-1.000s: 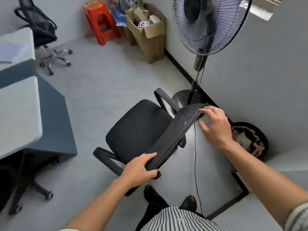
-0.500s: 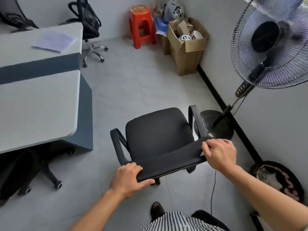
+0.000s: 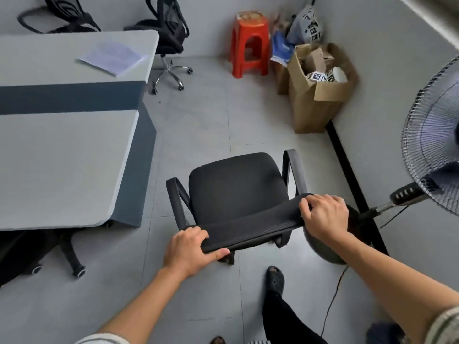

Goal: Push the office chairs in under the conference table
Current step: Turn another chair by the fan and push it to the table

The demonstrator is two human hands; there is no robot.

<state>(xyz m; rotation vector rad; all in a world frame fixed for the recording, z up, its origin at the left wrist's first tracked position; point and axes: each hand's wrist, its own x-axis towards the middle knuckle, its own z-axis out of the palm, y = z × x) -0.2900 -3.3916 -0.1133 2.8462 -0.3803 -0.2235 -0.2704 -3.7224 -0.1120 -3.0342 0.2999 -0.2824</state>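
A black office chair (image 3: 237,187) with armrests stands on the grey floor just in front of me, seat facing away. My left hand (image 3: 190,248) grips the left end of its mesh backrest top. My right hand (image 3: 324,216) grips the right end. The grey conference table (image 3: 62,155) fills the left side, its corner about a chair's width from the chair. Another black chair (image 3: 29,254) sits tucked under the table's near edge, only its base and wheels showing. Two more black chairs (image 3: 166,33) stand at the table's far end.
A standing fan (image 3: 432,160) is close on the right, its round base (image 3: 330,247) and cable (image 3: 332,299) beside my right foot. A cardboard box (image 3: 320,95) and a red stool (image 3: 250,43) stand in the far corner. Papers (image 3: 111,57) lie on the table.
The chair has been turned from facing left to facing straight away from me. My view has swung left, bringing more of the table in and moving the fan to the right edge.
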